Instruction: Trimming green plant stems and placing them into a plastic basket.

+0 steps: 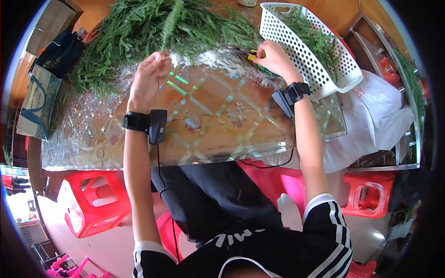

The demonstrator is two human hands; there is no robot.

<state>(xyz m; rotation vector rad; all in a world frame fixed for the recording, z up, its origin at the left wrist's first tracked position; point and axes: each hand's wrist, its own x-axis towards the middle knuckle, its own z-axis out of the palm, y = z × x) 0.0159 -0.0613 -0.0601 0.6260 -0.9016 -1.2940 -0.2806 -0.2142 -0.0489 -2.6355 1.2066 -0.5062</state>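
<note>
My left hand (150,76) is raised over the table with its fingers pinched on the lower end of a green artificial pine sprig (172,24), which points away from me and looks blurred. My right hand (277,60) is closed round the yellow handles of a pair of pliers (253,57), whose metal jaws point left. Beyond both hands lies a large heap of green pine sprigs (132,34). White flaky powder (211,60) is scattered along its near edge. A green-labelled item (266,70) lies just under my right hand, partly hidden.
A white perforated basket (303,55) with more sprigs stands at the right, beside a white plastic bag (378,104). A transparent patterned cover (218,116) lies over the table. Paper bag (39,102) at the left edge; red stools (92,201) stand below. Cables hang from both wrist devices.
</note>
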